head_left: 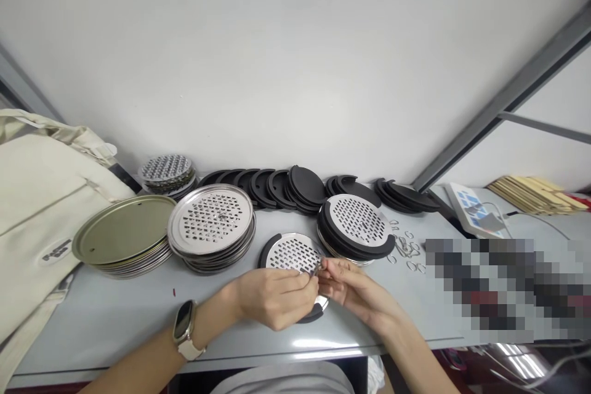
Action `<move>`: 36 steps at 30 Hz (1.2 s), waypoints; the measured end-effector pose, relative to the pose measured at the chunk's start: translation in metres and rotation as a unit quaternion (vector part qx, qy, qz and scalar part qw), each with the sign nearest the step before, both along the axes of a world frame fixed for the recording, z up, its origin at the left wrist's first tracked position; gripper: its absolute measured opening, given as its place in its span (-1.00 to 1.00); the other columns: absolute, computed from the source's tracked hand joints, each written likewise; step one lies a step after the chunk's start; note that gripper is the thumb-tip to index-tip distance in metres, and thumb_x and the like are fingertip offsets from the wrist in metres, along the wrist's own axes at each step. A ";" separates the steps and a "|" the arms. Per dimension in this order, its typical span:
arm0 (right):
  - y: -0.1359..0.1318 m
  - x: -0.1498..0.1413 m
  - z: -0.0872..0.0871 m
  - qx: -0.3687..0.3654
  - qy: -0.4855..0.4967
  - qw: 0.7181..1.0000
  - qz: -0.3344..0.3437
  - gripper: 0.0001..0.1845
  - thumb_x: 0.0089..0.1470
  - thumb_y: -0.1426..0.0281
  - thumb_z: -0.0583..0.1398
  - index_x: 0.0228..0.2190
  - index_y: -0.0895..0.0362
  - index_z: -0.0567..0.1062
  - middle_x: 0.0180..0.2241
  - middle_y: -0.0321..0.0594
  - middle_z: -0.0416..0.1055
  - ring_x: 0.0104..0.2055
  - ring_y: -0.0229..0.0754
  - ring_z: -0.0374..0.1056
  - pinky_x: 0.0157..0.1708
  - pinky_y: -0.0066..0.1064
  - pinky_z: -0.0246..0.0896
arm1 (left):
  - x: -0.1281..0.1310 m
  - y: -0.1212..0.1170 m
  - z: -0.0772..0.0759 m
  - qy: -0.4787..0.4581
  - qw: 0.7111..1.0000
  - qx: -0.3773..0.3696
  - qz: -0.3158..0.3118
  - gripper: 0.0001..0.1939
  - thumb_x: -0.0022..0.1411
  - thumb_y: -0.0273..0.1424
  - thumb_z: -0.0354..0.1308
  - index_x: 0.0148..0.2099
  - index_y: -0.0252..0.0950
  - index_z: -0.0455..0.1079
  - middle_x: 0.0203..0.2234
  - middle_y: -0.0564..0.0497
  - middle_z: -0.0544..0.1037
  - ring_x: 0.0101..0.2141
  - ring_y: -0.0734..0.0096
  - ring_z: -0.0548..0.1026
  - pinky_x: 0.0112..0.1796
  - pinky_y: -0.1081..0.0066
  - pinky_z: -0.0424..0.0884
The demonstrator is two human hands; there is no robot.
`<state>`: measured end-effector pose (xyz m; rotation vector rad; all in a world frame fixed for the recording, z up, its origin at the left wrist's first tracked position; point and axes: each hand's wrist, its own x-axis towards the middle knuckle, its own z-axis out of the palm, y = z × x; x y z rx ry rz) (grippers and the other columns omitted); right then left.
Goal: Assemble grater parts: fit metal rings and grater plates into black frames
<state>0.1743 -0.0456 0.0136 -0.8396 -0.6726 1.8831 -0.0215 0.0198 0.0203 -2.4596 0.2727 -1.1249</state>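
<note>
In front of me lies a round metal grater plate (290, 249) with a black crescent-shaped rim, partly covered by my hands. My left hand (279, 297) is closed in a pinch over it, with a watch on the wrist. My right hand (353, 291) meets it from the right, thumb and fingertips pinched together. Between the fingertips of both hands is a small metal ring (317, 267), mostly hidden by the fingers. Several loose metal rings (410, 266) are scattered to the right. Behind them, a grater plate in a black holder (359, 220) tops a stack.
Stacked grater plates (212, 220) and olive round lids (127, 229) stand at left, beside a cream bag (41, 215). Black round holders (307, 188) line the wall. Further right are a white box (473, 209) and yellowish flat pieces (530, 194).
</note>
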 end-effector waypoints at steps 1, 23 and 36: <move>0.000 0.001 0.001 -0.020 0.022 1.000 0.005 -0.79 -0.03 0.32 0.37 -0.49 0.20 0.53 -0.54 -0.37 0.21 -0.55 -0.41 0.00 -0.45 -0.50 0.09 | 0.000 0.001 0.000 -0.002 1.000 -0.001 -0.003 -0.90 0.20 -0.56 0.17 -0.26 -0.47 0.51 -0.31 -0.05 0.60 -0.26 0.44 0.56 -0.14 0.51 0.55; -0.008 0.003 0.009 -0.019 0.030 0.999 0.006 -0.90 0.07 0.43 0.31 -0.38 0.23 0.52 -0.44 -0.25 0.38 -0.47 -0.39 0.19 -0.37 -0.51 0.22 | -0.004 -0.001 0.009 -0.039 0.996 -0.061 0.057 -0.82 0.29 -0.56 0.04 -0.15 -0.53 0.45 -0.34 -0.17 0.58 -0.27 0.30 0.57 -0.20 0.39 0.56; -0.005 0.002 0.006 0.014 0.003 1.000 0.008 -0.90 0.07 0.45 0.31 -0.33 0.20 0.50 -0.49 -0.35 0.37 -0.48 -0.43 0.25 -0.25 -0.50 0.26 | -0.003 -0.003 0.008 -0.036 0.996 -0.062 0.059 -0.84 0.31 -0.53 0.03 -0.16 -0.49 0.42 -0.36 -0.13 0.56 -0.31 0.34 0.58 -0.30 0.44 0.58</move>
